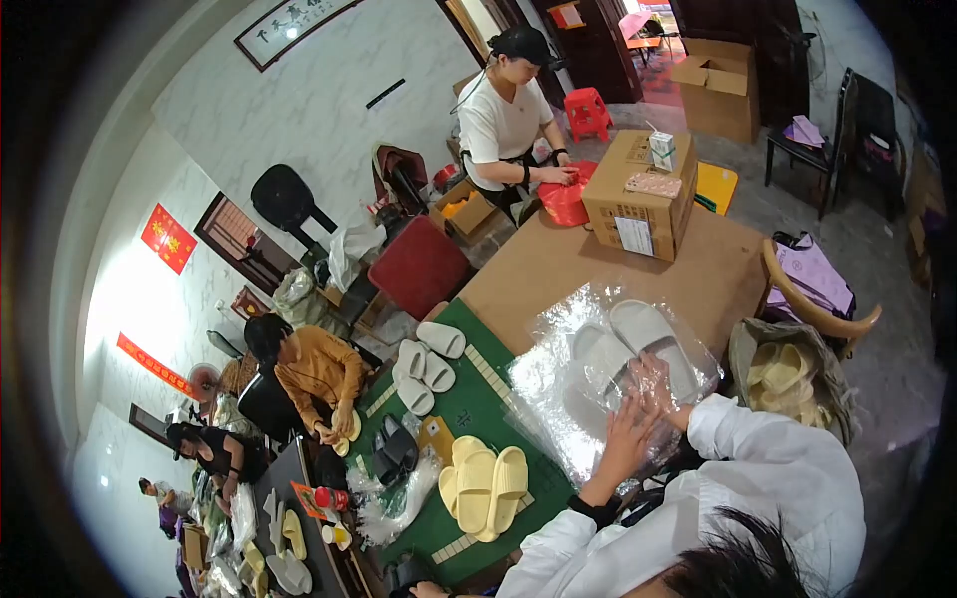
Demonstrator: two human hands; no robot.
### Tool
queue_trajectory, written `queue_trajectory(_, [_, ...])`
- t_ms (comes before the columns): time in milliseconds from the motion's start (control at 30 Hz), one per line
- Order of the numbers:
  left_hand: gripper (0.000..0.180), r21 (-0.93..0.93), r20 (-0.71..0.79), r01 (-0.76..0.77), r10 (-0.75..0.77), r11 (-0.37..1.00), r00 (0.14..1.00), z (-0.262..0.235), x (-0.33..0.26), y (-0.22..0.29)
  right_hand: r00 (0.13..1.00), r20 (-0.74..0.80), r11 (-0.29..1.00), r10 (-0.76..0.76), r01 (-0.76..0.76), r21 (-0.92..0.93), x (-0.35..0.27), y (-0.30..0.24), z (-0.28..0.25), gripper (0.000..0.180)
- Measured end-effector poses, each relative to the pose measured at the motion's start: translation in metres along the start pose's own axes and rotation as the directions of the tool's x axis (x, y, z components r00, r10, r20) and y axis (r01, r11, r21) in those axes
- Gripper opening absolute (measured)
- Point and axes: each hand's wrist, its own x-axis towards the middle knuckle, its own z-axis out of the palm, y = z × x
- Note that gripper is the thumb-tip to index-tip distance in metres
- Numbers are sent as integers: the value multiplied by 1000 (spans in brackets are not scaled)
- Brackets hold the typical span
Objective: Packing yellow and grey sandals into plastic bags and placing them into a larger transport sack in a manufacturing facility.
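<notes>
A pair of pale grey slippers lies at the near side of the table, partly covered by shiny clear plastic bags. My right hand is closed on the nearer part of one slipper, by its strap. Close beside it, my left hand grips the near edge of the plastic; glare partly hides its fingertips. Left of my hands, pale yellow slippers rest together on the green mat. Farther along are white slippers and a dark pair.
A cardboard box stands on the table's far end, a drink carton on top. A co-worker in white handles a red bag there. Another in orange sits at left. A sack of yellow slippers stands at right, near a wooden chair.
</notes>
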Motion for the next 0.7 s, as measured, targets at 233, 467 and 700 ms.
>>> queue_trajectory(233, [45,-116,29,-81,84,990,996,-17,-7,19,983,-156,992,95,-106,-63,16,-5,13,34])
queue_trajectory(467, [40,-355,-6,-63,65,933,998,-34,2,35,963,120,970,243,-241,-29,55,-24,20,37])
queue_trajectory(700, [30,-447,-211,341,-468,827,858,-25,-3,15,835,550,982,28,-125,141,53,-19,17,46])
